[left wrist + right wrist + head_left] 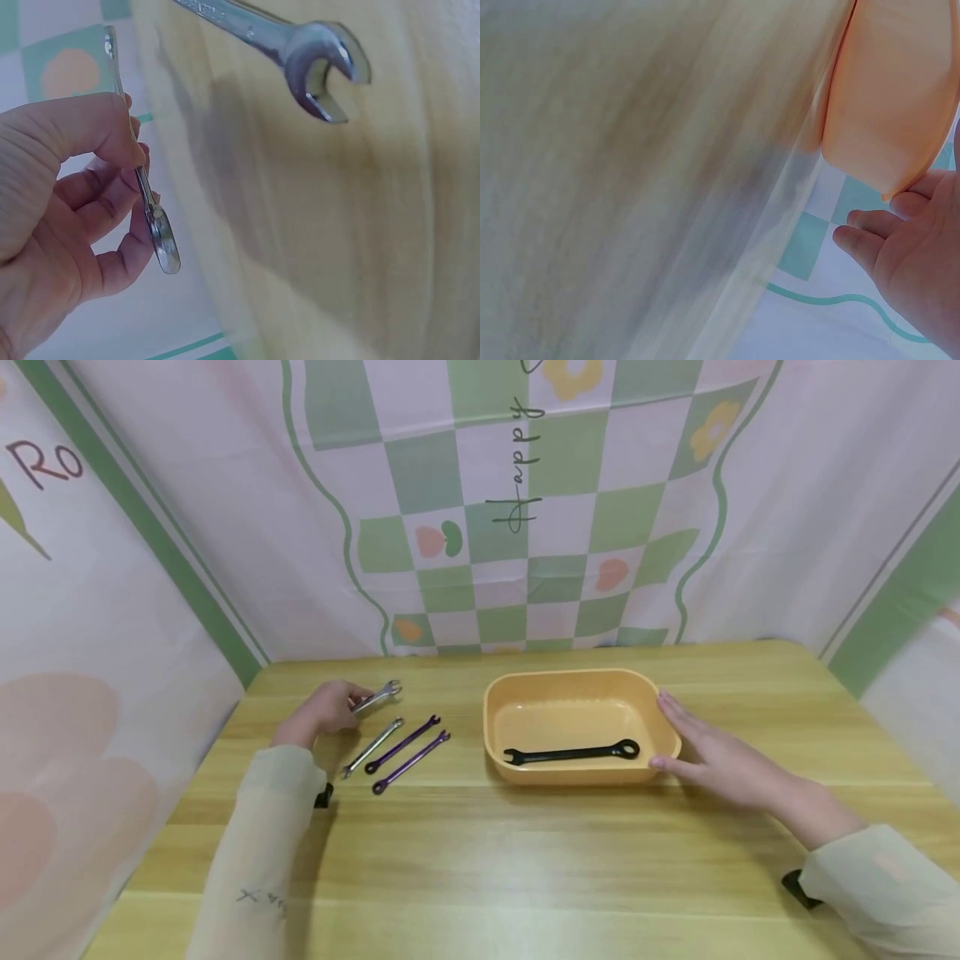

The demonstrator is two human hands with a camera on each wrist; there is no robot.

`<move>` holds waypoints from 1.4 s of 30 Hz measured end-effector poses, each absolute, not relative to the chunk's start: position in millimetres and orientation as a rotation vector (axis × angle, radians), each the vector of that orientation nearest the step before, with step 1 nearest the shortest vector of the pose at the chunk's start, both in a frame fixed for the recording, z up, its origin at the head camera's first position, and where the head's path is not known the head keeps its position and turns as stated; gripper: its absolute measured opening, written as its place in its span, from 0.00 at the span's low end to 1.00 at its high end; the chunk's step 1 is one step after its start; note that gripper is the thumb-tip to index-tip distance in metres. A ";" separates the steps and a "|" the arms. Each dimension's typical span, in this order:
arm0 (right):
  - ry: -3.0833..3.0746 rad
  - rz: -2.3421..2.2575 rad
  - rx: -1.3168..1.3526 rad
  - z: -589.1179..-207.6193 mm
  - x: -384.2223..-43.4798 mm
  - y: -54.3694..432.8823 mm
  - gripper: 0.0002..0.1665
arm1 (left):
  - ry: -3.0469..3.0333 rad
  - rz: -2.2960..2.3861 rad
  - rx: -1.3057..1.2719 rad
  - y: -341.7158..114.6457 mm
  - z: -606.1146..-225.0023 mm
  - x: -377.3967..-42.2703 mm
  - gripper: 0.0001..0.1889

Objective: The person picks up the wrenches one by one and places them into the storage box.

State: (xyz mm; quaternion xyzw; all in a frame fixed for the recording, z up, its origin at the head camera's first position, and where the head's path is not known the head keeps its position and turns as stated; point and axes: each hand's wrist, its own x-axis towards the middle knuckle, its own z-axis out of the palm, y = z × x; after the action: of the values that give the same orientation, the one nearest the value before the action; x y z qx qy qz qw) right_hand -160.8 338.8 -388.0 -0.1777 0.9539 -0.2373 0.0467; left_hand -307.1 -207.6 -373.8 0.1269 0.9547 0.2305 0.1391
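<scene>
At the left of the table, my left hand (pixel 330 706) pinches a silver combination wrench (pixel 377 697) between thumb and fingers, its open end pointing away to the right. The left wrist view shows this wrench (pixel 159 225) lifted off the table. Beside that hand lie another silver wrench (pixel 372 748) and two purple wrenches (pixel 403 744), roughly parallel. My right hand (pixel 723 764) touches the right end of an orange-yellow plastic basin (pixel 489 727), fingers and thumb spread along its rim. A black wrench (pixel 570 753) lies inside the basin, near its front wall.
The wooden table (pixel 480 868) extends in front of the basin and wrenches. A patterned curtain (pixel 495 510) hangs behind the table's far edge, with more fabric (pixel 97 610) along the left side.
</scene>
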 end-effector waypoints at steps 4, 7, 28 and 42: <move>2.910 -0.724 -0.542 -387.6 -160.9 337.9 0.58 | 2.772 0.656 0.413 -206.4 -369.0 -305.4 0.29; 2.914 -0.715 -0.542 -387.6 -160.8 337.4 0.58 | 2.777 0.662 0.435 -205.2 -362.7 -303.6 0.28; 2.912 -0.727 -0.536 -385.8 -159.2 337.4 0.58 | 2.725 0.654 0.560 -180.7 -343.7 -297.2 0.31; 2.904 -0.749 -0.528 -386.7 -159.1 337.4 0.58 | 2.707 0.563 0.693 -157.8 -340.0 -290.2 0.25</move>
State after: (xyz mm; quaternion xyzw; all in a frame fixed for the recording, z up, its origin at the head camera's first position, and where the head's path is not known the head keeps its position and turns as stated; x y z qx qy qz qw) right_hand -159.1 337.4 -386.7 -0.1732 0.9526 -0.2455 0.0480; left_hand -290.2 -157.8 -340.0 0.2405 0.9397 0.1954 0.1449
